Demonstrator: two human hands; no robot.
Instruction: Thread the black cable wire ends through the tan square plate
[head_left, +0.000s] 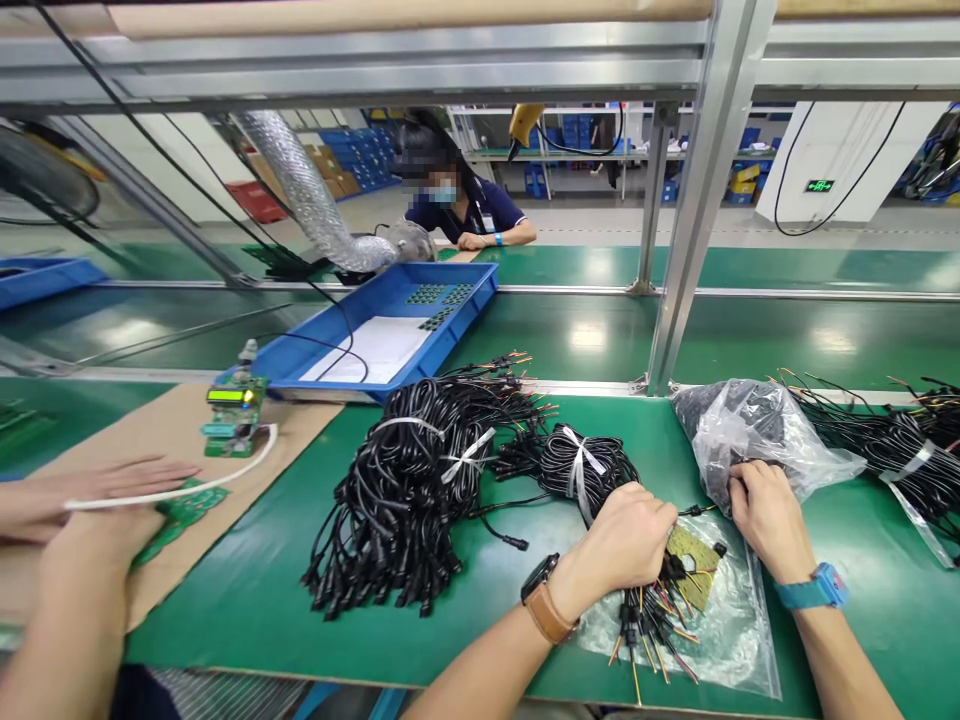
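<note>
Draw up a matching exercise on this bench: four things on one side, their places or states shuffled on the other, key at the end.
Things
1. Bulging translucent plastic bag with dark contents
2. Blue rectangular plastic tray
3. Brown-strapped round dark watch
4. Small green circuit board with a lit yellow-green display

Places or states
A. Holding white paper
B. On flat brown cardboard
C. At the right hand
D. On the wrist of the left hand

Pairs: 1-C; 2-A; 3-D; 4-B
</note>
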